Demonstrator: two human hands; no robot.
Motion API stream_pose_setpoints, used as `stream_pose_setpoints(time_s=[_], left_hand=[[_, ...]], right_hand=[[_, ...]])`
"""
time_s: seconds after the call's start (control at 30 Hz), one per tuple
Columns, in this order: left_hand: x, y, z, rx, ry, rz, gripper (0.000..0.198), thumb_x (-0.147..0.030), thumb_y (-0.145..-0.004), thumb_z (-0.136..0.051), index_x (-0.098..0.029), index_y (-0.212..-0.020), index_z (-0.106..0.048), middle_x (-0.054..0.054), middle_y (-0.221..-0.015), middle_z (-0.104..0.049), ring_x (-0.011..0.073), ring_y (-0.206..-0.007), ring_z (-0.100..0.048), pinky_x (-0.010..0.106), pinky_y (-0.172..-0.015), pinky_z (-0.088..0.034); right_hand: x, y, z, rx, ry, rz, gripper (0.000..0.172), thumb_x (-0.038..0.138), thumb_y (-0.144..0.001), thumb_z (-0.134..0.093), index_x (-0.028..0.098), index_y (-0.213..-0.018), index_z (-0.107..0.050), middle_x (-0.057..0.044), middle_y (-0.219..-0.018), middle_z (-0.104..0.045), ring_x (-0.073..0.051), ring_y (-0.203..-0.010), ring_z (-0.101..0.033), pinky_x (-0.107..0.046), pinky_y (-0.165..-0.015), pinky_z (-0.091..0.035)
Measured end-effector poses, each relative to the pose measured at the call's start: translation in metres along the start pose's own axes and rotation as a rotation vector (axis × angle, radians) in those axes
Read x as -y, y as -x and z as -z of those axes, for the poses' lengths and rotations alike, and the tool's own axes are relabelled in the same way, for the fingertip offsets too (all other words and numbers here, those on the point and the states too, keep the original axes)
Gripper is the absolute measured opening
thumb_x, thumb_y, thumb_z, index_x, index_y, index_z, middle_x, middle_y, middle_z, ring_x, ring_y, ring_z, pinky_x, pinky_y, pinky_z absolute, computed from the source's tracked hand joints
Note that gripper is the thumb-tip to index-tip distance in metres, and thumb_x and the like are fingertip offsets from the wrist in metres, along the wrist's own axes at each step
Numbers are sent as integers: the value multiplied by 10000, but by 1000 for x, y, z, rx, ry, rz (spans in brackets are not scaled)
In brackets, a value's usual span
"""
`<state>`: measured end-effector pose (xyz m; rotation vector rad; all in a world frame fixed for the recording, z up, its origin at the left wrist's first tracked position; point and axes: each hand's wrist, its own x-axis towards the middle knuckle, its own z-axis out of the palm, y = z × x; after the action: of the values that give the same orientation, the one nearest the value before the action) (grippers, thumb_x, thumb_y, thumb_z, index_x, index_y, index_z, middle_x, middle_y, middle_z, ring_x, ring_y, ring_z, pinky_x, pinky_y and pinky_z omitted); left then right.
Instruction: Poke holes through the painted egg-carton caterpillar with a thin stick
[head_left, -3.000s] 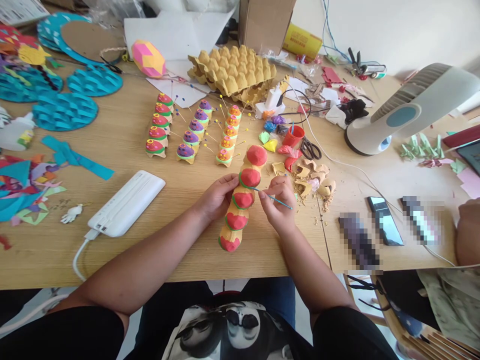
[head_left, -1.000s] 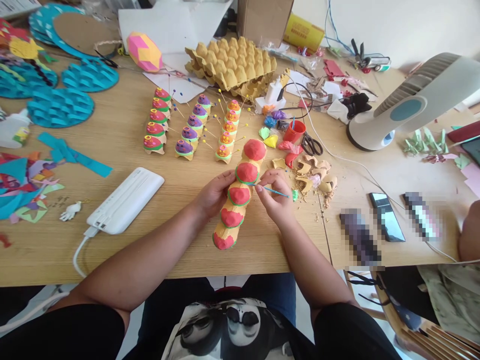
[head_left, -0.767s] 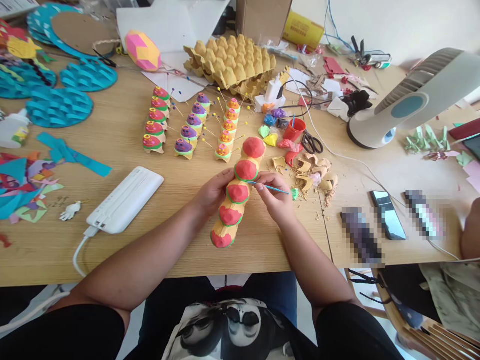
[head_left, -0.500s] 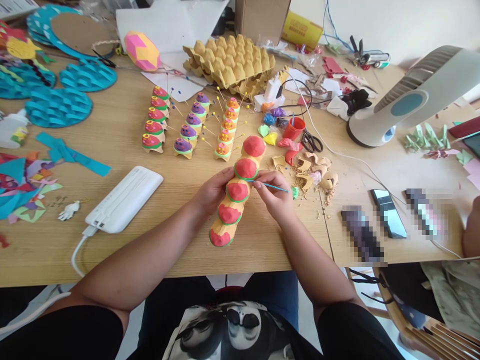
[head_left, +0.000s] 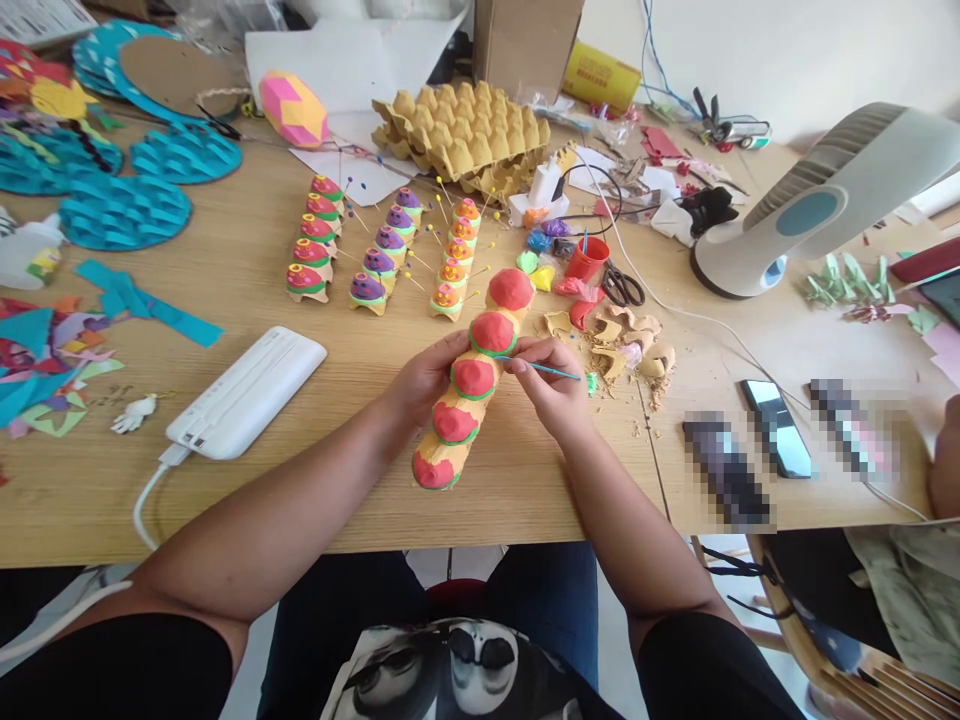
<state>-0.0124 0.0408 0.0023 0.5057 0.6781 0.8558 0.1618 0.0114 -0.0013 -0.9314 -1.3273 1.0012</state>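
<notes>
My left hand (head_left: 435,375) is closed round the side of an egg-carton strip (head_left: 474,378), whose several bumps are capped in red with green rims on a yellow-tan base. The strip is tilted, its top end leaning away to the right. In my right hand (head_left: 551,385) a thin blue stick-like tool (head_left: 553,372) is pinched, its tip touching the strip between two red bumps. The right fingers also rest near the strip's edge. Beyond stand finished-looking caterpillar strips in red (head_left: 309,250), purple (head_left: 379,262) and orange (head_left: 454,268), with faces and pin feelers.
Behind lie egg trays (head_left: 465,130). To the right are a red cup (head_left: 587,260), scissors (head_left: 624,288), carton scraps (head_left: 630,345) and a white fan (head_left: 795,215). A power bank (head_left: 247,395) lies left; a phone (head_left: 778,428) lies right, near another person's arm (head_left: 943,460).
The strip's lower end has shifted slightly left, and the view has moved a little. Both hands keep their hold, the tool's tip still at the strip.
</notes>
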Motion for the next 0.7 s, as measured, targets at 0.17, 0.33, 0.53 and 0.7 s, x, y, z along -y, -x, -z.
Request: stream_pose_setpoints(time_s=[0.17, 0.33, 0.53, 0.7], left_hand=[[-4, 6, -2, -72, -42, 106, 254, -466, -905, -642, -254, -1005, -740, 25, -644, -665, 208, -590, -661, 295, -552, -484], [-10, 9, -4, -43, -39, 154, 250, -467, -916, -636, -247, -982, -735, 3, -564, -605, 183, -533, -625, 265, -525, -460], [-3, 4, 0, 0, -25, 82, 216, -436, -916, -643, -264, -1000, -742, 15, -682, -677, 183, -597, -655, 275, -565, -482], [7, -3, 6, -35, 12, -23, 182, -410, -866, -716, -267, -972, -755, 50, -767, -723, 248, -749, -713, 336, -658, -519]], right_hand=[[3, 0, 1, 22, -25, -20, 311, 495, -854, -779, 236, -804, -615, -19, -889, -738, -152, -798, -676, -329, -724, -564], [3, -3, 5, 44, -75, -8, 277, 453, -856, -791, 236, -818, -623, -16, -934, -744, -147, -838, -689, -337, -805, -577], [-2, -6, 8, 24, -80, -44, 360, 519, -802, -821, 230, -796, -607, -16, -933, -746, -156, -839, -692, -350, -816, -583], [2, -4, 3, -26, -5, -39, 363, 542, -784, -827, 237, -796, -631, -25, -962, -758, -164, -850, -692, -353, -805, -583]])
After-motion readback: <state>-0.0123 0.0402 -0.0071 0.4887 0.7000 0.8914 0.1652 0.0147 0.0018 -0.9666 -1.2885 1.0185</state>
